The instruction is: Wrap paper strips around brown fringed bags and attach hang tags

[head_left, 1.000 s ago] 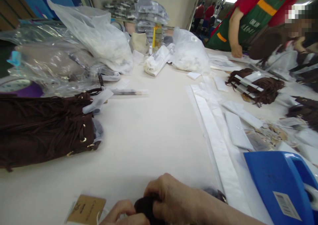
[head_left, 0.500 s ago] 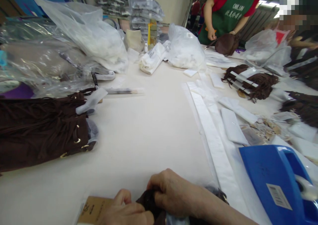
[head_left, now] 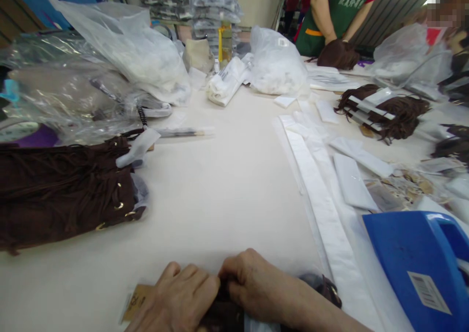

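Note:
At the bottom edge of the head view, my left hand (head_left: 176, 298) and my right hand (head_left: 256, 285) meet, both with fingers curled round a small dark brown suede piece (head_left: 324, 287) that is mostly hidden under them. A brown cardboard tag (head_left: 134, 306) pokes out under my left hand. The piece lies on the cream table (head_left: 220, 190).
A dark brown fringed bag (head_left: 62, 190) lies at the left, with clear plastic bags (head_left: 120, 53) behind it. White paper strips (head_left: 318, 200) run down the right side beside a blue plastic bin (head_left: 417, 263). More brown fringed pieces (head_left: 388, 109) lie far right. A person in a green apron (head_left: 340, 9) stands opposite.
My left hand has slid up over the brown piece and the tag and now touches my right hand. The person in the apron has shifted and now handles a brown item.

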The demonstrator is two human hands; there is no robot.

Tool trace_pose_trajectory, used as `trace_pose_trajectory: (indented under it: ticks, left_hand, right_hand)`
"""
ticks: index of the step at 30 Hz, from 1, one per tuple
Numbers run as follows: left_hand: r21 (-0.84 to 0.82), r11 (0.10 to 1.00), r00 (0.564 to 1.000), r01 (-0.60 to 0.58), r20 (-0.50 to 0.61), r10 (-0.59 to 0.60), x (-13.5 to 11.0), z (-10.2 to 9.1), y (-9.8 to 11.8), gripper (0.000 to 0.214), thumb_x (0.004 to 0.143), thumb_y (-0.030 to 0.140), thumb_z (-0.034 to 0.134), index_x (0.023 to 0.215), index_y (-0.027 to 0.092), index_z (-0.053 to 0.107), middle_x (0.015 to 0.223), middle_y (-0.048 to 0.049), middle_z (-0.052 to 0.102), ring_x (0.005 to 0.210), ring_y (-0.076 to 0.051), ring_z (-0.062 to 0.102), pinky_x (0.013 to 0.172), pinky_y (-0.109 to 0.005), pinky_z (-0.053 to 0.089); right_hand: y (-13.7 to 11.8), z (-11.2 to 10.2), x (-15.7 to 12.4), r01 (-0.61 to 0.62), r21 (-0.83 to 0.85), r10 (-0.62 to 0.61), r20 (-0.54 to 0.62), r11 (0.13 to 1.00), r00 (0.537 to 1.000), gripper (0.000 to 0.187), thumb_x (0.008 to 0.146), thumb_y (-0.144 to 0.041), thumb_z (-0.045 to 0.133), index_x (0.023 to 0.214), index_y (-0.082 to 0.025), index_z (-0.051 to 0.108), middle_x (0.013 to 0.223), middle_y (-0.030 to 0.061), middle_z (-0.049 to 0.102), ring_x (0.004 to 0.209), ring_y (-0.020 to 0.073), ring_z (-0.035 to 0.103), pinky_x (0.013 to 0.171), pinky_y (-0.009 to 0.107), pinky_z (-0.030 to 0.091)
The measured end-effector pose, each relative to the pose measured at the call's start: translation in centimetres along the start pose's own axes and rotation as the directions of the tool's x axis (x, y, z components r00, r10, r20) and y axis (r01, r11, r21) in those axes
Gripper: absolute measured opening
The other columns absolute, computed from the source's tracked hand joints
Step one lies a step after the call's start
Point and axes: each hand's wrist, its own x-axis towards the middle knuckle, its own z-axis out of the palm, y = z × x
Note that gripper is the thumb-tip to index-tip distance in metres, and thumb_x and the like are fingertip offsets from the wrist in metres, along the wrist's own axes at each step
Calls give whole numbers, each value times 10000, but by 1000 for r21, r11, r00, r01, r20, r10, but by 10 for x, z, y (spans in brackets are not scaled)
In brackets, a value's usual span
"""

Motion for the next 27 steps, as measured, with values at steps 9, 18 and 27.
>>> trace_pose_trajectory:
  ticks: [9,18,27]
  left_hand:
    - [-421,892,965,162,257,-54,-20,-28,-24,538,697,148,442,1210,300,386,1091,17,568,899,-151,555,751,-220,459]
    - [92,909,913,407,-33,-406,19,12,30,361,897,192,198,811,161,547,793,-93,583,779,-267,567,712,-449,455]
    - [175,882,890,438,-221,-398,29,13,29,198,862,107,313,869,125,510,727,-92,613,717,-256,610,603,-342,454]
  right_hand:
    - [4,2,-2,-4,61,6,-24,998,1000,318,643,-84,487,868,-139,705,718,44,687,610,100,558,529,155,376]
    - [-6,6,-16,-29,-181,-16,-240,983,971,223,788,-99,456,936,-107,622,796,80,660,726,158,587,643,241,437]
    - [41,40,-37,-63,-552,-266,-495,831,827,343,912,-279,378,1237,-226,475,1361,71,420,1290,246,303,1071,484,202]
